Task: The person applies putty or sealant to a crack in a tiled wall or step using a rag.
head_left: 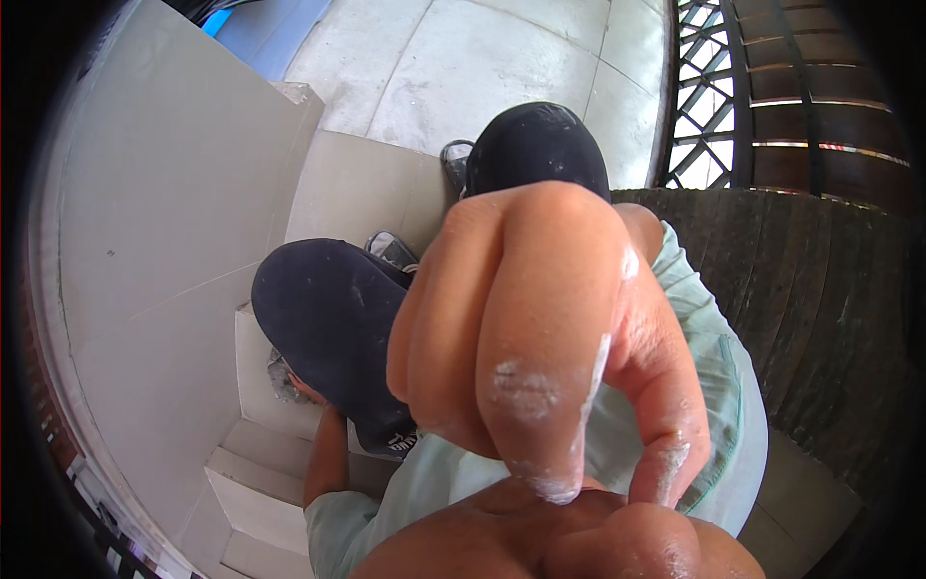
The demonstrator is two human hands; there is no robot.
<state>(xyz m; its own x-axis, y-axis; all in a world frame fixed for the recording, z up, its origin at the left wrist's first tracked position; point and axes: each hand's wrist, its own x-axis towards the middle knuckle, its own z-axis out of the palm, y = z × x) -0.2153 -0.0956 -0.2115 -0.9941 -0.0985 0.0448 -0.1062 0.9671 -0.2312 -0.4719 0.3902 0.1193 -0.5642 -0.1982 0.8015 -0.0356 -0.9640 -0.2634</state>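
Note:
Very close, my right hand [526, 318] is bent with its thumb and index finger apart, their white-smudged tips at a patch of my own skin [608, 550] along the lower edge. Its other fingers are curled, and nothing shows held in it. Low at the left, beside my dark-clad knee [323, 299], my left hand [305, 392] is mostly hidden by the leg, next to a grey crumpled thing [285, 372] that I cannot make out. A second dark knee [535, 135] rises behind my right hand, and pale green clothing [723, 425] lies beneath it.
Pale tiled steps [256, 492] descend to a tiled floor [482, 58] beside a smooth wall [164, 183]. At the right stand a dark metal railing [699, 125] and a dark slatted surface [820, 318]. Shoes [386, 249] show under the knees; a blue object [265, 34] is at the top left.

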